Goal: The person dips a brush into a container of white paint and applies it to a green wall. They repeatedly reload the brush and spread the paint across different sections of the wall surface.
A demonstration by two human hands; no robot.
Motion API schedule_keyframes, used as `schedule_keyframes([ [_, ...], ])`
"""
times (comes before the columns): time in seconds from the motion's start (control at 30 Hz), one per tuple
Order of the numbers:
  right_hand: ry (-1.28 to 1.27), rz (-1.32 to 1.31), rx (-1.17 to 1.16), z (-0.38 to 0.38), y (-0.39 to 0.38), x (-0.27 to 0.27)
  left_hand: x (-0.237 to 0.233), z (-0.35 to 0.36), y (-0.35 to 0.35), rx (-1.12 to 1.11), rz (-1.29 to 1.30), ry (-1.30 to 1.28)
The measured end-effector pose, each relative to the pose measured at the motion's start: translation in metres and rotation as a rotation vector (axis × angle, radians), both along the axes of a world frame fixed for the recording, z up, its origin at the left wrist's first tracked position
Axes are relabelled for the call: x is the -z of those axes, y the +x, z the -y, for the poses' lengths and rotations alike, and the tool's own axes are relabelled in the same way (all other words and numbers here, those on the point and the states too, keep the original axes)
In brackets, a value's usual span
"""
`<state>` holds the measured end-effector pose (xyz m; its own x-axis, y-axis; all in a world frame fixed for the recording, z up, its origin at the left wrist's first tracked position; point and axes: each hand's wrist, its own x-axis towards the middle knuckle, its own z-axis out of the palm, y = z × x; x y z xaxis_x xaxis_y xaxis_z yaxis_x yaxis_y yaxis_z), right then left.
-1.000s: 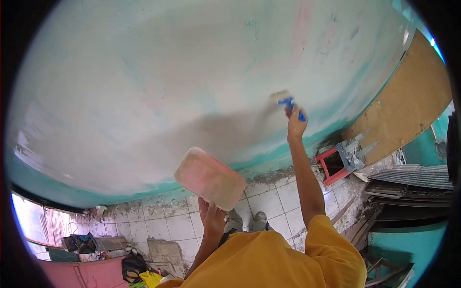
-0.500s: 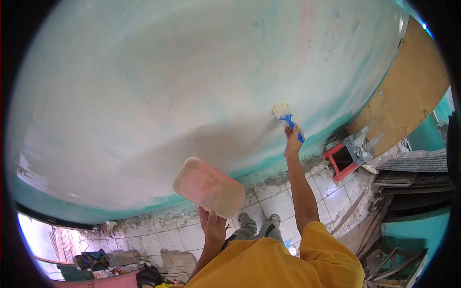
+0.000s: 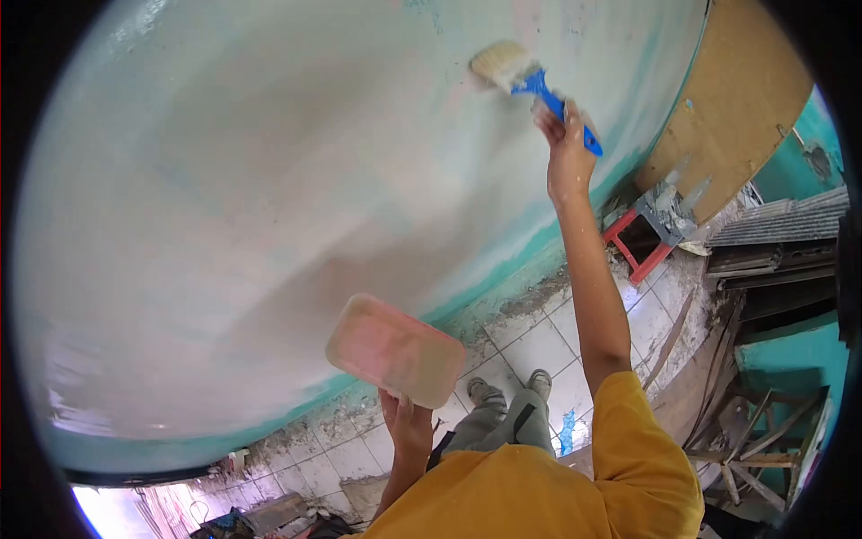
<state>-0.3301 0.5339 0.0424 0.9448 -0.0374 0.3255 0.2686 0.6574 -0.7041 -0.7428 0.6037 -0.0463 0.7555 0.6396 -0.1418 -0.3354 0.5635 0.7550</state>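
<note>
My right hand (image 3: pixel 569 148) is closed around the blue handle of a wide paintbrush (image 3: pixel 541 87), raised high at the upper right. The brush's pale bristles point left at the whitish wall (image 3: pixel 269 180); whether they touch it I cannot tell. Low in the middle, my left hand (image 3: pixel 409 420) grips the near edge of a shallow rectangular tray (image 3: pixel 395 349). The tray is pinkish inside with a pale coating, and its contents are hard to make out. Turquoise paint shows along the wall's lower edge.
A red and grey stool (image 3: pixel 639 242) stands by the wall at right, near a brown board (image 3: pixel 727 99). Corrugated sheets (image 3: pixel 781 225) are stacked behind it. A wooden frame (image 3: pixel 763 449) lies lower right. White floor tiles (image 3: pixel 536 350) surround my feet.
My right hand and the brush have moved up the wall, the arm stretching further. My left hand still holds the tray in nearly the same place. The view has shifted and turned slightly.
</note>
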Motion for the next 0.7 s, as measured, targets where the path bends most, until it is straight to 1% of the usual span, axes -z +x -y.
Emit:
schedule_keyframes([
  [0.07,0.023,-0.094,0.007,-0.002,0.009,0.054,0.008,-0.002,0.000,-0.015,-0.178,0.177],
  [0.1,0.024,-0.157,0.010,-0.004,0.011,0.093,0.013,-0.003,-0.004,-0.006,-0.181,0.177],
  [0.17,-0.004,-0.259,0.085,-0.007,0.008,0.175,0.027,-0.005,-0.004,-0.049,-0.069,-0.018],
  [0.2,-0.005,-0.320,0.083,-0.007,0.001,0.202,0.035,-0.006,-0.005,-0.070,-0.134,-0.065],
  [0.23,-0.007,-0.383,0.076,-0.008,-0.008,0.230,0.042,-0.006,-0.003,-0.070,-0.120,-0.075],
  [0.3,-0.089,-0.485,0.030,-0.006,-0.016,0.302,0.060,-0.009,-0.002,-0.018,-0.127,-0.030],
  [0.33,-0.093,-0.482,0.037,-0.005,-0.017,0.335,0.076,-0.011,-0.002,-0.013,-0.121,-0.044],
  [0.37,-0.175,-0.521,0.034,0.000,-0.021,0.367,0.086,-0.010,0.001,-0.008,-0.126,-0.054],
  [0.4,-0.257,-0.560,0.031,0.003,-0.023,0.376,0.093,-0.008,0.004,-0.012,-0.117,-0.068],
  [0.47,-0.316,-0.567,0.036,0.006,-0.020,0.388,0.104,-0.006,0.007,-0.013,-0.118,-0.088],
  [0.5,-0.368,-0.565,0.033,0.006,-0.020,0.379,0.109,-0.002,0.008,-0.016,-0.152,-0.106],
  [0.6,-0.387,-0.430,0.149,-0.003,-0.011,0.293,0.116,0.004,0.009,-0.008,-0.199,-0.140],
  [0.67,-0.351,-0.288,0.198,0.000,0.000,0.247,0.123,0.007,0.007,-0.007,-0.212,-0.145],
  [0.7,-0.354,-0.295,0.200,0.004,0.002,0.229,0.129,0.008,0.005,0.006,-0.190,-0.136],
])
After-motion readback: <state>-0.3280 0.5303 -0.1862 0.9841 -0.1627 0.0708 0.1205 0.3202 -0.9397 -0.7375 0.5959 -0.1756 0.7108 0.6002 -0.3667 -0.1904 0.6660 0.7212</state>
